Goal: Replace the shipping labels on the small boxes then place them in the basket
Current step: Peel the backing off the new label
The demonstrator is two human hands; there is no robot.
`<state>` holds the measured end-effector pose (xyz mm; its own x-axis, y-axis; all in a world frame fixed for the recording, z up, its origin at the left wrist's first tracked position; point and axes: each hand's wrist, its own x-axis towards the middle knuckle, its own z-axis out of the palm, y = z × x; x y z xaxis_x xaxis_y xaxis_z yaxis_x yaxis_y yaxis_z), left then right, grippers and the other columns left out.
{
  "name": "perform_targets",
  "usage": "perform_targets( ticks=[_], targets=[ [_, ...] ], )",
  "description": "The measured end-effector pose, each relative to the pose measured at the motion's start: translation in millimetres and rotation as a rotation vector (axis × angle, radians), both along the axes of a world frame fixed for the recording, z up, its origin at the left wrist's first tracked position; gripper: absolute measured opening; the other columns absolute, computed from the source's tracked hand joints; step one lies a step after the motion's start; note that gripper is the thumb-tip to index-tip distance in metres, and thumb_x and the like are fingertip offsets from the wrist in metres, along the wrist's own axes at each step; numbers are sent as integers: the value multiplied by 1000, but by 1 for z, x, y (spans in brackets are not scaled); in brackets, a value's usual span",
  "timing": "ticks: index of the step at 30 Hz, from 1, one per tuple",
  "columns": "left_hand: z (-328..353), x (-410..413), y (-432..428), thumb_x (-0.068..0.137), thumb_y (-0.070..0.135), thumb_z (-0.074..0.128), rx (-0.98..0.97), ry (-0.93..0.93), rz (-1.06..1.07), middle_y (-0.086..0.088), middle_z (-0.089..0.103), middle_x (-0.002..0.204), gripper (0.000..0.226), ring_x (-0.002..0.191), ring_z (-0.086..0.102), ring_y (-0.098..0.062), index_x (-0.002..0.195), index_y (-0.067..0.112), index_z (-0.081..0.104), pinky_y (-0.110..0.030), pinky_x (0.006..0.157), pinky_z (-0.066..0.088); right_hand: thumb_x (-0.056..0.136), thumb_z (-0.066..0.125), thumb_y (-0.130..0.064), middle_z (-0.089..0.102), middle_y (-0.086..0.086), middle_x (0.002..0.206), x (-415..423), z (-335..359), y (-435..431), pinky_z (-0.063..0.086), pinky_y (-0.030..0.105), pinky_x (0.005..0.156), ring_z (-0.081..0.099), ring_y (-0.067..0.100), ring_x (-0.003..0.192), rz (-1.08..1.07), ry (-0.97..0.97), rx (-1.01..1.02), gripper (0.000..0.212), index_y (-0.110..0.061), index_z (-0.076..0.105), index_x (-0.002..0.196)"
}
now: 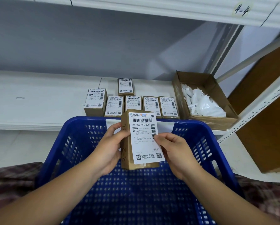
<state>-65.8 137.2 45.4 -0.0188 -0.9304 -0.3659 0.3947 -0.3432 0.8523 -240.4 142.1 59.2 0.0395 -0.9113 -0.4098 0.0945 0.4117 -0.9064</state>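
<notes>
Small box [126, 153] is hovering above the blue basket [68, 143], probably light and stiff. The left hand [110, 146] is gripping its cardboard side while the right hand [173, 151] is pinching the thin, likely tearable label [142, 138] at its right edge. Beyond, six labelled boxes [132, 103] are sitting on the shelf [38, 98] beside a carton [209, 122] of white scraps [204, 104].
</notes>
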Motion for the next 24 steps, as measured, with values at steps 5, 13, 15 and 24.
perform_targets(
  ticks=[5, 13, 15, 24],
  targets=[
    [-1, 0, 0, 89, 19, 59, 6, -3, -6, -4, 73, 98, 32, 96, 65, -24, 121, 21, 54, -44, 84, 50, 97, 55, -11, 76, 14, 93, 0, 0, 1, 58, 40, 81, 70, 35, 95, -10, -10, -4, 19, -3, 70, 88],
    [-1, 0, 0, 90, 20, 59, 14, -8, -12, -6, 73, 100, 31, 98, 65, -25, 120, 21, 55, -49, 92, 47, 97, 56, -11, 76, 13, 92, 0, 0, 0, 57, 41, 81, 71, 33, 92, -10, 2, -7, 19, -4, 70, 85],
    [-1, 0, 0, 90, 19, 59, 18, -7, -16, -7, 72, 101, 31, 99, 64, -26, 121, 22, 55, -49, 92, 48, 96, 56, -10, 75, 14, 93, 0, -1, 0, 56, 44, 85, 70, 36, 95, -8, 6, -3, 18, -3, 70, 86],
    [-2, 0, 0, 89, 18, 59, 12, -17, -23, -8, 72, 102, 34, 100, 64, -28, 123, 21, 53, -49, 88, 50, 97, 56, -10, 76, 13, 91, -1, -3, 1, 58, 36, 76, 71, 27, 84, -15, -6, 1, 19, -1, 69, 87]
  ],
)
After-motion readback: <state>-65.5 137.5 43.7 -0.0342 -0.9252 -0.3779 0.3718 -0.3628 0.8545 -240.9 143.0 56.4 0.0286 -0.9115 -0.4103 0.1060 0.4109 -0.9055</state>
